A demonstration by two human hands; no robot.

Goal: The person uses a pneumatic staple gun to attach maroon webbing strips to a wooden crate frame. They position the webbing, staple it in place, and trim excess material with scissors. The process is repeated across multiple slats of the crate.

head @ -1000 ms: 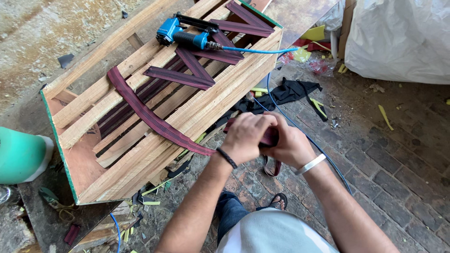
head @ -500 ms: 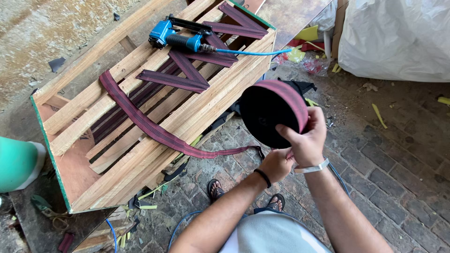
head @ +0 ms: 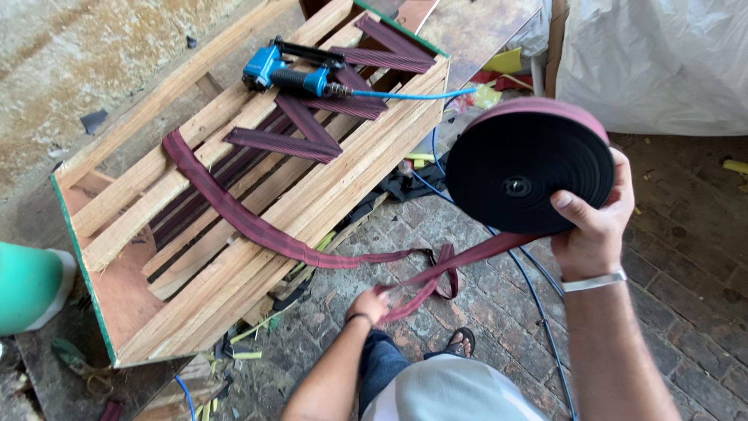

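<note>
My right hand (head: 596, 222) grips a big roll of maroon webbing strap (head: 530, 164), held up on its side with the dark face toward me. The loose strap (head: 436, 273) runs down from the roll to my left hand (head: 368, 304), which is closed on it low near my knee. From there the strap goes on up across a wooden frame (head: 351, 179) and lies diagonally over its slats. Several shorter maroon strips (head: 284, 143) lie fixed on the frame.
A blue pneumatic stapler (head: 290, 74) with a blue air hose (head: 413, 97) rests on the frame's far end. A white sack (head: 662, 54) stands at the upper right, a green container (head: 27, 284) at the left. Scraps litter the brick floor (head: 686, 257).
The roll has come up from between both hands to my right hand alone, raised and farther right. My left hand has dropped down and left, pulling out more strap.
</note>
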